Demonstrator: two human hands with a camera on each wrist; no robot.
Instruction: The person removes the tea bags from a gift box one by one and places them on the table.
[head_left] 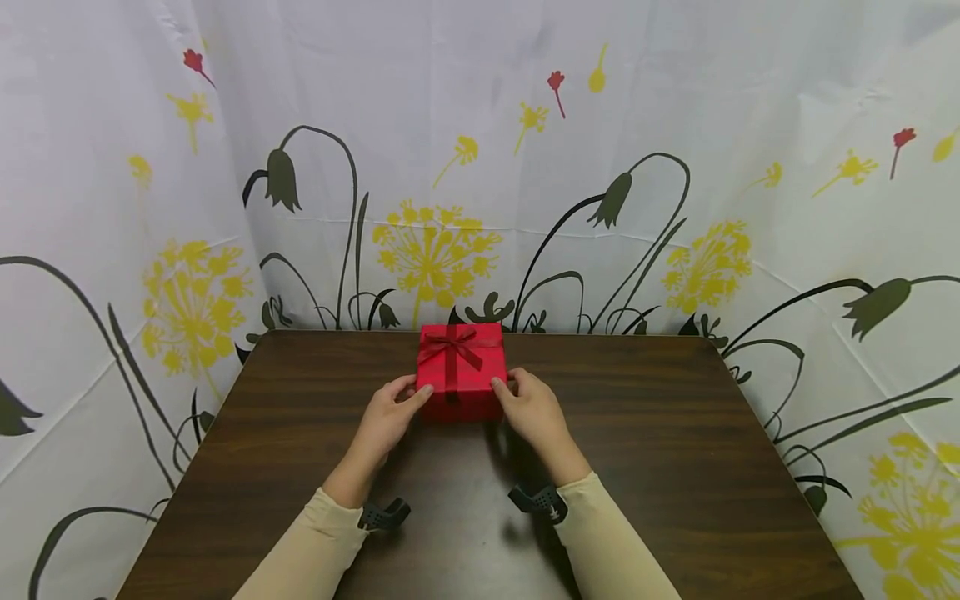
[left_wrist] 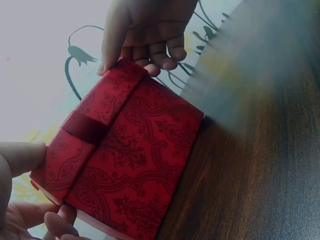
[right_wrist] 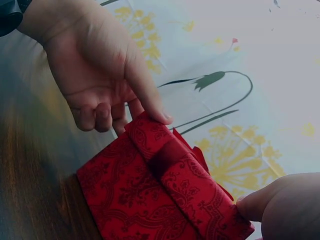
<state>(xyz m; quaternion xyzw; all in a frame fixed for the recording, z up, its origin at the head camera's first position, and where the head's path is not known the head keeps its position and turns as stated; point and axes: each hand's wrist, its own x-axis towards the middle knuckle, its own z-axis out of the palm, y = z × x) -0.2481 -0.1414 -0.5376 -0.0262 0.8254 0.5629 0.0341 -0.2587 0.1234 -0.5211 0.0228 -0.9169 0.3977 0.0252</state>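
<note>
A red patterned gift box (head_left: pixel 461 371) with a dark red ribbon bow stands on the dark wooden table (head_left: pixel 675 433), near its far edge. My left hand (head_left: pixel 392 410) grips the box's left near corner, thumb on the lid edge and fingers curled against the side. My right hand (head_left: pixel 529 407) holds the right near corner the same way. In the left wrist view the box (left_wrist: pixel 130 165) fills the middle, with my left thumb (left_wrist: pixel 20 156) at its lower left and my right hand (left_wrist: pixel 145 30) at its top. The right wrist view shows the box (right_wrist: pixel 150 200) between both hands.
A white curtain (head_left: pixel 450 167) printed with yellow, red and dark flowers hangs close behind and on both sides of the table. Black wrist mounts (head_left: pixel 384 514) sit on my beige sleeves. Bare tabletop lies left, right and in front of the box.
</note>
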